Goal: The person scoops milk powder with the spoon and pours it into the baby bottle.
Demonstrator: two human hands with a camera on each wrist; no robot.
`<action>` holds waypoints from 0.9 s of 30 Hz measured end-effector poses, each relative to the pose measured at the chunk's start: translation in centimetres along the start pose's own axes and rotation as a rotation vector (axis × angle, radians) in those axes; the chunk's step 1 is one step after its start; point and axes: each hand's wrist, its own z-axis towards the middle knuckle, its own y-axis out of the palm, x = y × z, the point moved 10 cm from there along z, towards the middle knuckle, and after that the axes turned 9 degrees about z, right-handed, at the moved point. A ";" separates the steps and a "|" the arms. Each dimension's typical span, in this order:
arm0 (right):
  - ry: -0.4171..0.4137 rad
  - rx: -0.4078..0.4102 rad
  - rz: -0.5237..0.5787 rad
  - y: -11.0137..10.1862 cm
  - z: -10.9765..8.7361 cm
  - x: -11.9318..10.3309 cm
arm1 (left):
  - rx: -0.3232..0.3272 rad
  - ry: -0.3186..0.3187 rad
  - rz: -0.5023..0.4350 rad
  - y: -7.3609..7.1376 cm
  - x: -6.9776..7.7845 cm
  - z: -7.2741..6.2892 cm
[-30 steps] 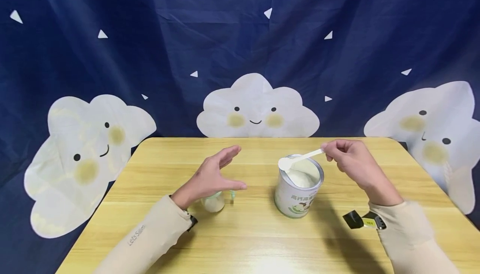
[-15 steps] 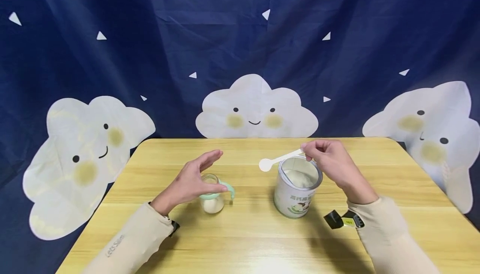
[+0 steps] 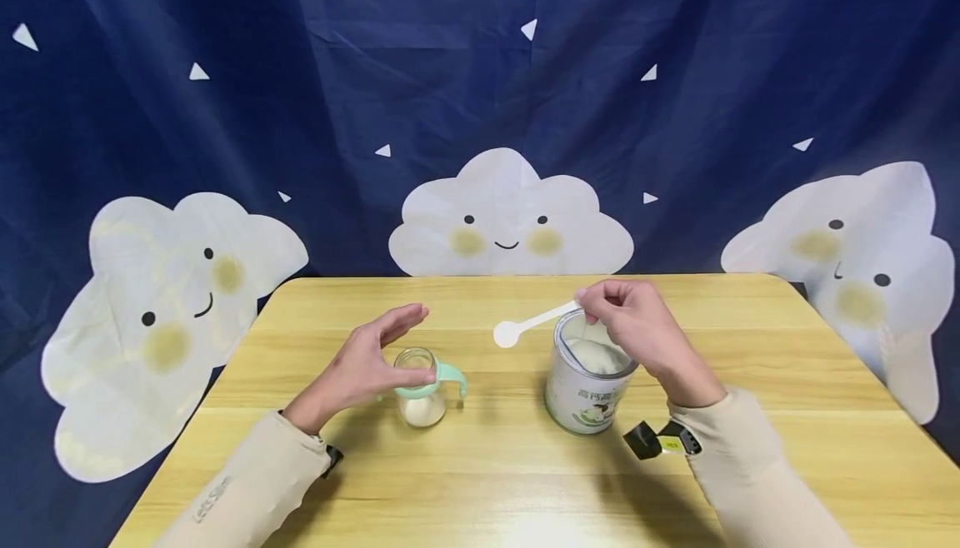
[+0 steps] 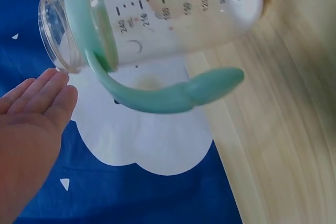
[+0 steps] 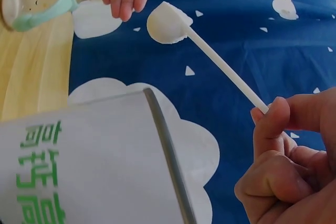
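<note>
My right hand point(image 3: 636, 325) pinches the end of a long-handled white scoop point(image 3: 507, 334) between thumb and fingers. Pale powder fills the scoop's bowl, as the right wrist view shows. Below that hand stands an uncovered milk powder can point(image 3: 579, 402), powder visible inside. A clear baby bottle point(image 3: 422, 411) with mint-green handles stands upright on the left, its mouth uncovered and white powder at its base. Around its neck, my left hand point(image 3: 363, 369) is spread, thumb in front and fingers behind; whether it touches the bottle I cannot tell. Measuring marks on the bottle point(image 4: 173, 30) show in the left wrist view.
The wooden table point(image 3: 480, 481) carries the bottle and can, with a gap between them. Behind its far edge hangs a dark blue curtain point(image 3: 450, 48) with smiling white clouds.
My right hand has carried the scoop leftward from over the can into the gap between can and bottle. The left hand has shifted left, uncovering the bottle's mouth.
</note>
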 end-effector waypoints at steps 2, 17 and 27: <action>0.005 -0.006 0.009 0.3 0.0 0.0 | 0.003 -0.003 0.005 -0.2 -0.3 -0.1; 0.048 -0.054 0.075 2.8 0.0 0.3 | -0.008 -0.017 0.002 -0.8 -2.3 -1.0; 0.011 -0.051 0.082 4.4 0.0 -0.3 | -0.050 -0.011 0.013 -0.1 -3.4 -1.2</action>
